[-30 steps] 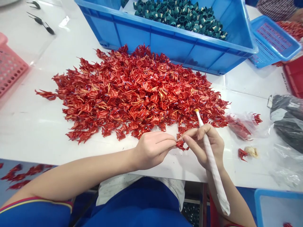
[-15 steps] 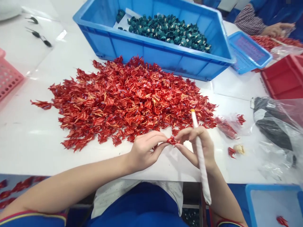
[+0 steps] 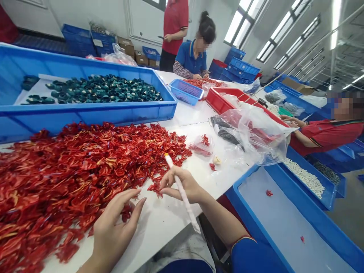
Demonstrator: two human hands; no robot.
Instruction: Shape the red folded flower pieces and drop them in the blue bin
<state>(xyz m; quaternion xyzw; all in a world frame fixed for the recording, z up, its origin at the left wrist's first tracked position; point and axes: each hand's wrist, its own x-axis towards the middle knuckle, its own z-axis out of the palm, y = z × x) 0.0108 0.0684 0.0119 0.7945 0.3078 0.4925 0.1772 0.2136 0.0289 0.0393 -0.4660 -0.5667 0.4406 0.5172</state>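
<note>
A wide heap of small folded red pieces (image 3: 71,170) covers the white table (image 3: 165,223) in front of me. My left hand (image 3: 113,227) rests at the heap's near edge with its fingers curled over a red piece. My right hand (image 3: 182,185) grips a white paper-wrapped stick (image 3: 183,195) and pinches a red piece (image 3: 155,188) at its fingertips. The two hands are apart.
A large blue crate (image 3: 85,110) of dark green pieces stands behind the heap. A blue tray (image 3: 284,223) with a few red pieces lies at my right. Clear plastic bags (image 3: 250,132), a small blue basket (image 3: 184,91) and a red bin (image 3: 227,98) lie farther right. Other people work across the table.
The view has lifted and swung right, showing the room. My left hand has let go of the shared piece and moved left to the heap; my right hand keeps the stick and a red piece.
</note>
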